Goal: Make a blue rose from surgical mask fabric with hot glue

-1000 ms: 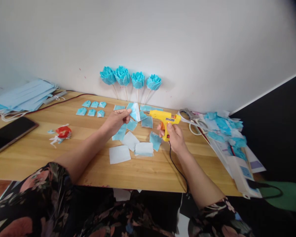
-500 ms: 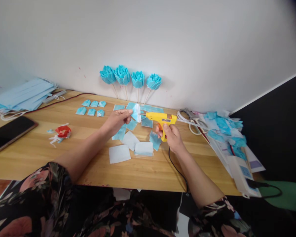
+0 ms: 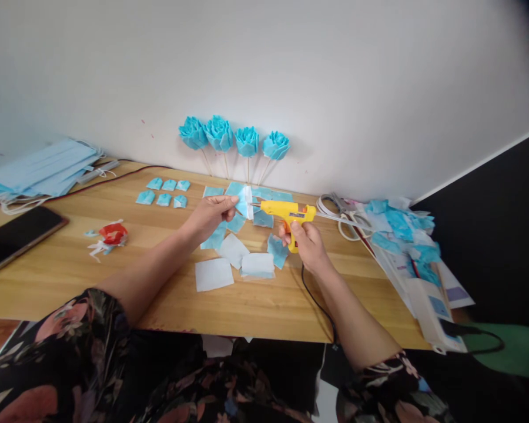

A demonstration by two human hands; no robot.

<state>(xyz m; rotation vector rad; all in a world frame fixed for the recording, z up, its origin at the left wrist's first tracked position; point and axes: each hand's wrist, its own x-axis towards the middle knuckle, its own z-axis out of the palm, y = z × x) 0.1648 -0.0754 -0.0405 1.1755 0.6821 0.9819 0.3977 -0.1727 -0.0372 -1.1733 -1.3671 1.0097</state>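
Between thumb and fingers, my left hand [image 3: 214, 212] pinches a blue fabric piece [image 3: 244, 202] with a white folded edge. My right hand [image 3: 308, 242] grips a yellow glue gun [image 3: 286, 209] by its handle, fingers around the orange trigger. The gun's nozzle points left and is at the white edge of the piece; whether it touches cannot be made out. Below the hands lie several cut squares, among them a white square [image 3: 214, 275] and a blue square [image 3: 277, 251]. Several small folded blue petals [image 3: 163, 200] sit in two rows left of my left hand.
Several blue fabric flowers [image 3: 247, 141] on sticks lean against the wall. At left are a stack of face masks [image 3: 48, 167], a phone [image 3: 20, 238] and a red scrap [image 3: 113, 234]. Scissors [image 3: 349, 226], blue scraps [image 3: 399, 223] and a power strip [image 3: 434, 311] lie at right.
The fabric piece in my left hand has tilted very slightly near the nozzle. Both hands keep their hold and almost the same position.
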